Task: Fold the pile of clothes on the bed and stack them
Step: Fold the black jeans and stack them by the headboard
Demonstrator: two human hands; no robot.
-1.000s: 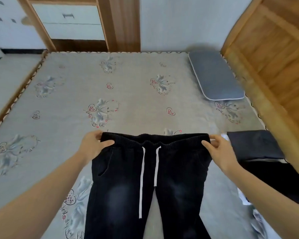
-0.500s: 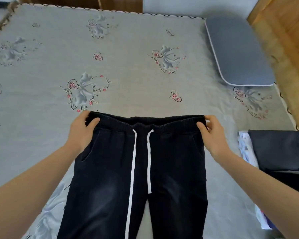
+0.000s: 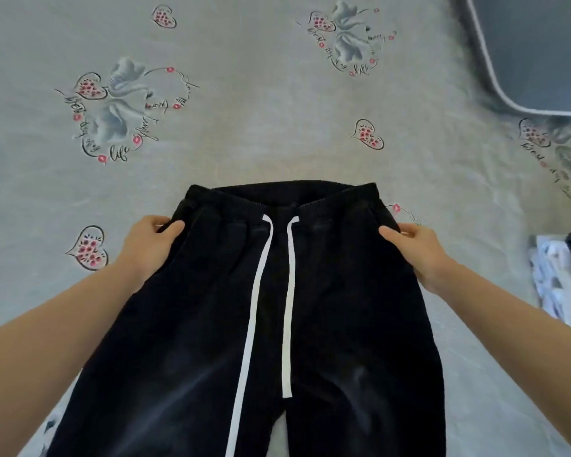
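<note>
The person is holding a pair of black trousers (image 3: 277,324) spread front-up on the bed (image 3: 244,127), waistband pointing away from them. The left hand (image 3: 149,245) is pinching the left edge just below the waistband — thumb lying on top of the cloth, fingers curling round under the side seam. The right hand (image 3: 416,249) is doing the same on the opposite edge, its grip closing on the fabric with the thumb pressing on top and the fingers tucking beneath.

Between the two hands a white drawstring (image 3: 287,291) is hanging down from the middle of the waistband in two strands, the one nearer the left hand running longer towards the legs. The trouser legs are running down out of view below the forearms.

Beyond the hands the grey bedspread is showing its printed hearts and flowers. Further off, past the right hand, a grey pillow (image 3: 541,51) is lying at the corner — and just outward of the right hand, at the frame's edge, a stack of clothes (image 3: 561,275) is sitting, dark cloth over something pale and patterned.
</note>
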